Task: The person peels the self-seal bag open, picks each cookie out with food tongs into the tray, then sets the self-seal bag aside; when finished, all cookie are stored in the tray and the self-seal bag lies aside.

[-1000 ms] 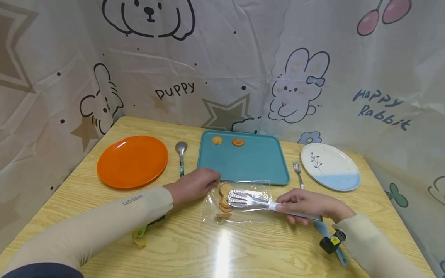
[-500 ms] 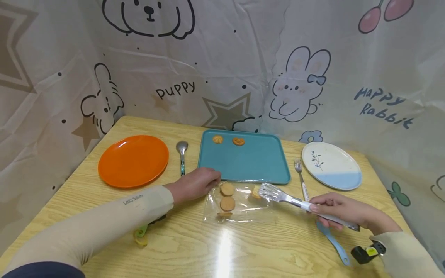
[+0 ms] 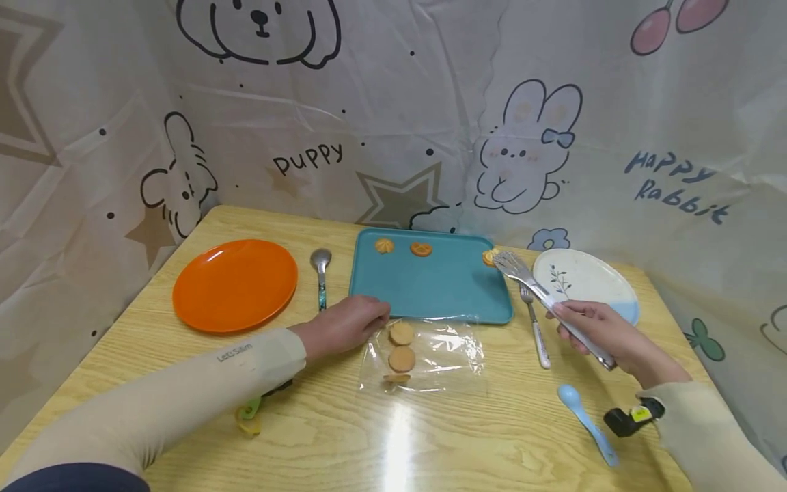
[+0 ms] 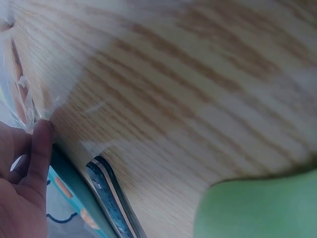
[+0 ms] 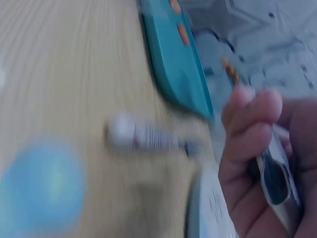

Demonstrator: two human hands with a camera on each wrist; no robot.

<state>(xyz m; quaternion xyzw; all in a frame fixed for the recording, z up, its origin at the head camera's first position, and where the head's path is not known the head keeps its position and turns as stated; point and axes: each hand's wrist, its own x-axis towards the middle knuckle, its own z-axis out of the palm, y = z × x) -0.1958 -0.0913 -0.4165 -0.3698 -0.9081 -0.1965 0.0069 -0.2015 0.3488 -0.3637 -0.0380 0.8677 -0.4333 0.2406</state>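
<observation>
My left hand (image 3: 344, 328) pinches the left edge of a clear plastic bag (image 3: 449, 372); thumb and finger meet on the film in the left wrist view. Inside the bag are several round cookies (image 3: 402, 359). My right hand (image 3: 605, 335) grips metal tongs (image 3: 533, 283) by their handles. A cookie (image 3: 489, 257) is at the tips of the tongs, over the right rim of the teal tray (image 3: 430, 290) in the head view. On the tray lie a swirled cookie (image 3: 384, 245) and a pretzel-shaped one (image 3: 421, 249).
An orange plate (image 3: 236, 287) and a spoon (image 3: 322, 277) are left of the tray. A fork (image 3: 537, 335), a white-and-blue plate (image 3: 584, 280) and a light blue spoon (image 3: 587, 424) lie on the right. A green object (image 3: 249, 410) is partly under the left sleeve.
The tongs have left the bag, moving right and then up and away toward the tray's far right corner, with a cookie at their tips. My left hand has stayed on the bag's edge.
</observation>
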